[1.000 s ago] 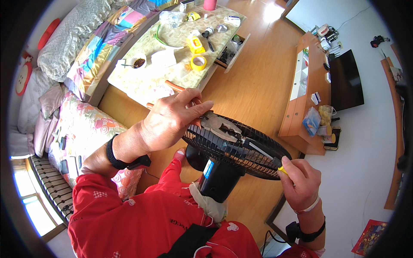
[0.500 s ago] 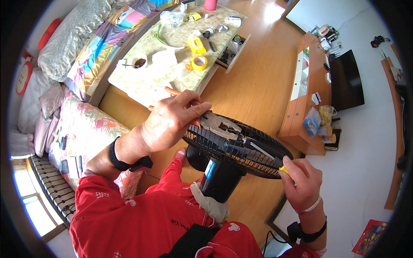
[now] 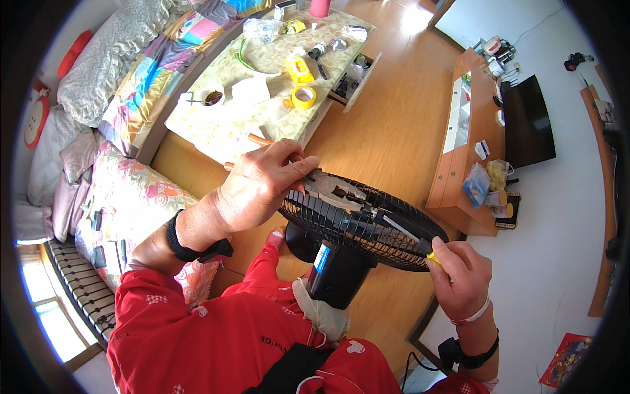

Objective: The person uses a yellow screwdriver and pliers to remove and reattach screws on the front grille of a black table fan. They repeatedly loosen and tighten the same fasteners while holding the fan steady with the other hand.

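Note:
A black fan (image 3: 341,279) stands at my lap, its wire cage (image 3: 384,253) lying roughly horizontal. My left hand (image 3: 259,180) is closed on pliers (image 3: 335,194) with orange handles, their metal jaws resting at the cage's upper side beside a small fitting on the rim. My right hand (image 3: 459,279) grips the yellow handle of a screwdriver (image 3: 410,236) at the cage's right end, its shaft slanting up-left toward the jaws. Whether the pliers' jaws touch the screwdriver's tip, I cannot tell.
Behind stands a table (image 3: 190,121) bearing a bowl (image 3: 212,96), yellow tape (image 3: 303,98) and several items, with an open drawer (image 3: 357,79). A bed (image 3: 147,88) and cushion (image 3: 128,184) are at left; a wooden cabinet (image 3: 443,180) and television (image 3: 525,125) at right. My foot (image 3: 275,236) is on the floor.
My left hand and the pliers have shifted very slightly down. My right hand has moved a little rightward with the screwdriver. Both grips look the same.

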Demonstrator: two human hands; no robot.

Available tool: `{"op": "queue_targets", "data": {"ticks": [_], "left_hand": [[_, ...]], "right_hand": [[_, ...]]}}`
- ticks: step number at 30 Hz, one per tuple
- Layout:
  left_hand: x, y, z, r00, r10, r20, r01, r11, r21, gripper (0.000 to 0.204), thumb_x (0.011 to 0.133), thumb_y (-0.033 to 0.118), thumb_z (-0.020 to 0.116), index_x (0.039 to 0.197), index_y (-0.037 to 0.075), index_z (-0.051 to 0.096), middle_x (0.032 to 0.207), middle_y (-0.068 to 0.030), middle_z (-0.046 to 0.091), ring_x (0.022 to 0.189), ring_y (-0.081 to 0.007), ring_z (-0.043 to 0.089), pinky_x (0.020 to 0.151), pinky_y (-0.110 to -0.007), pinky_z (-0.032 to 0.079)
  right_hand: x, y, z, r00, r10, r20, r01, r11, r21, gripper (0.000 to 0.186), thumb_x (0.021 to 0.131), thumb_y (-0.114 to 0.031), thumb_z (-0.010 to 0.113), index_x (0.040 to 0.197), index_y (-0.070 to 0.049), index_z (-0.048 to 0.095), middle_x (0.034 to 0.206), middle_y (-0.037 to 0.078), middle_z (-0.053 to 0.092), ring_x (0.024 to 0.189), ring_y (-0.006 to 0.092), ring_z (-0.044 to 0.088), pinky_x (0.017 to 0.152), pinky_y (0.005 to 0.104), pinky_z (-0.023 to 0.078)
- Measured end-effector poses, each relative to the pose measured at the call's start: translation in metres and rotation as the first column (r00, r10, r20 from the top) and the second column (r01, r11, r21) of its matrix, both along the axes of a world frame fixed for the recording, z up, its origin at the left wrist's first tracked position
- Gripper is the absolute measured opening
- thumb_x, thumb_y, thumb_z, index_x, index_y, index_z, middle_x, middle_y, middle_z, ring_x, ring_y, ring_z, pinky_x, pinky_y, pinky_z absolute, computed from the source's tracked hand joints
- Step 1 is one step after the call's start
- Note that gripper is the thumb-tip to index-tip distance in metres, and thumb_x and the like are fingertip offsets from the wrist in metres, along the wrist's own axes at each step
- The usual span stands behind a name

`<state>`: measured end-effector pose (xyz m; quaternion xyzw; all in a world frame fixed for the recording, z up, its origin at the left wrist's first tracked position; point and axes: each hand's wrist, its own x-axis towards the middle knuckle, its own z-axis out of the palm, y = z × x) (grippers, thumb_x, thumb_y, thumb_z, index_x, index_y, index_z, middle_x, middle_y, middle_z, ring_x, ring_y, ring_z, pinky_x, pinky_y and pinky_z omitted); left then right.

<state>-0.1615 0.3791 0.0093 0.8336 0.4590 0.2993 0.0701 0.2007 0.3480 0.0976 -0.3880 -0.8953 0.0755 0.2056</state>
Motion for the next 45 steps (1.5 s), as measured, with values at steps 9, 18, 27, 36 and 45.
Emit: {"op": "queue_targets", "data": {"ticks": [9, 18, 27, 36, 45], "left_hand": [[0.001, 0.002, 0.003, 1.0, -0.024, 0.0, 0.024, 0.999, -0.029, 0.039, 0.08, 0.005, 0.074, 0.118, 0.004, 0.07, 0.102, -0.0135, 0.065, 0.09, -0.0331, 0.071, 0.074, -0.042, 0.059], [0.009, 0.001, 0.014, 0.963, 0.037, -0.267, -0.033, 0.999, 0.02, 0.032, 0.079, 0.008, 0.068, 0.111, 0.002, 0.067, 0.106, -0.012, 0.064, 0.104, -0.0308, 0.065, 0.095, -0.049, 0.053], [0.009, 0.01, 0.007, 0.964, -0.051, -0.26, 0.08, 0.991, 0.103, 0.021, 0.081, 0.012, 0.065, 0.1, 0.003, 0.061, 0.092, -0.0104, 0.059, 0.092, -0.0308, 0.064, 0.094, -0.048, 0.05], [0.005, 0.013, 0.013, 0.951, -0.099, -0.293, 0.128, 0.988, 0.083, 0.015, 0.082, 0.011, 0.066, 0.092, 0.005, 0.058, 0.089, -0.0106, 0.058, 0.088, -0.0288, 0.065, 0.079, -0.039, 0.054], [0.0, 0.009, 0.01, 0.958, -0.091, -0.272, 0.118, 0.989, 0.086, 0.021, 0.084, 0.011, 0.063, 0.103, 0.001, 0.059, 0.09, -0.0117, 0.055, 0.087, -0.03, 0.06, 0.073, -0.04, 0.052]], "right_hand": [[0.0, 0.001, 0.002, 0.999, 0.022, 0.034, -0.023, 0.999, 0.031, 0.037, 0.078, 0.005, 0.083, 0.114, 0.003, 0.074, 0.081, 0.012, 0.066, 0.065, 0.0268, 0.067, 0.052, 0.0342, 0.05], [-0.002, -0.002, 0.001, 1.0, 0.007, 0.03, -0.009, 0.999, 0.048, 0.035, 0.078, 0.004, 0.084, 0.112, 0.001, 0.075, 0.081, 0.012, 0.067, 0.065, 0.0265, 0.068, 0.052, 0.0339, 0.051], [-0.003, -0.003, 0.003, 0.999, 0.003, 0.054, -0.007, 0.998, 0.069, 0.033, 0.079, 0.004, 0.083, 0.11, 0.002, 0.075, 0.08, 0.012, 0.067, 0.065, 0.026, 0.068, 0.052, 0.0327, 0.052], [-0.004, -0.005, 0.001, 0.999, -0.001, 0.035, 0.0, 0.999, 0.038, 0.034, 0.08, 0.005, 0.082, 0.113, 0.003, 0.075, 0.08, 0.013, 0.067, 0.065, 0.0261, 0.067, 0.053, 0.0334, 0.051], [-0.007, -0.005, 0.002, 0.999, -0.005, 0.037, 0.004, 1.0, 0.028, 0.033, 0.08, 0.003, 0.082, 0.113, 0.003, 0.076, 0.08, 0.012, 0.066, 0.064, 0.0253, 0.066, 0.052, 0.0332, 0.05]]}}
